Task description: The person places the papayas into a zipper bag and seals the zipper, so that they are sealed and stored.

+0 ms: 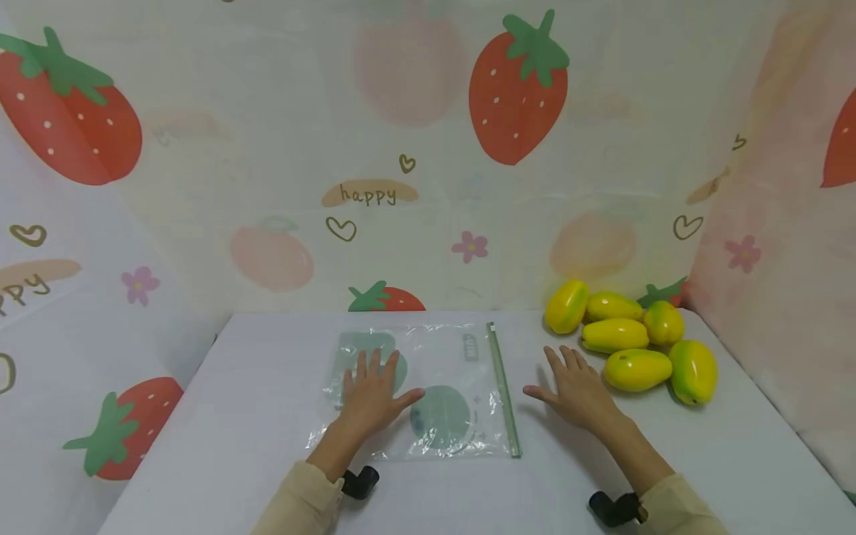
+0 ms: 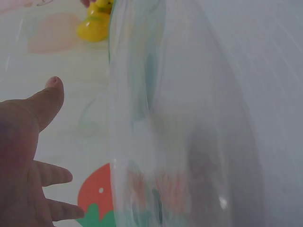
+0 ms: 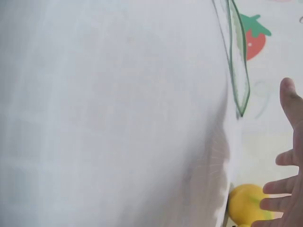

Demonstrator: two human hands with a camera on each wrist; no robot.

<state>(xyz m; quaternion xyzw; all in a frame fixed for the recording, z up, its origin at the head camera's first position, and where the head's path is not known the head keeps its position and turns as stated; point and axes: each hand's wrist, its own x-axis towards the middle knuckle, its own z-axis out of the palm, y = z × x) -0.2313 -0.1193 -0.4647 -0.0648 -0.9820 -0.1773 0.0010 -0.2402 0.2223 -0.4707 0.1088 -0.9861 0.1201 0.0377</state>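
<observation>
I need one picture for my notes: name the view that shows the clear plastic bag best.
The head view: nearly the whole clear plastic bag shows, including its green strip, though the left hand covers part. The left wrist view shows a close, cropped stretch; the right wrist view, only a green-edged end.

Bag [image 1: 441, 412] on table [image 1: 247, 416], 6 likely mangoes [image 1: 615, 336] right

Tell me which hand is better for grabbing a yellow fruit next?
Probably the right hand: it is empty and close to the yellow fruits. The left hand is over the clear bag, farther from them.
</observation>
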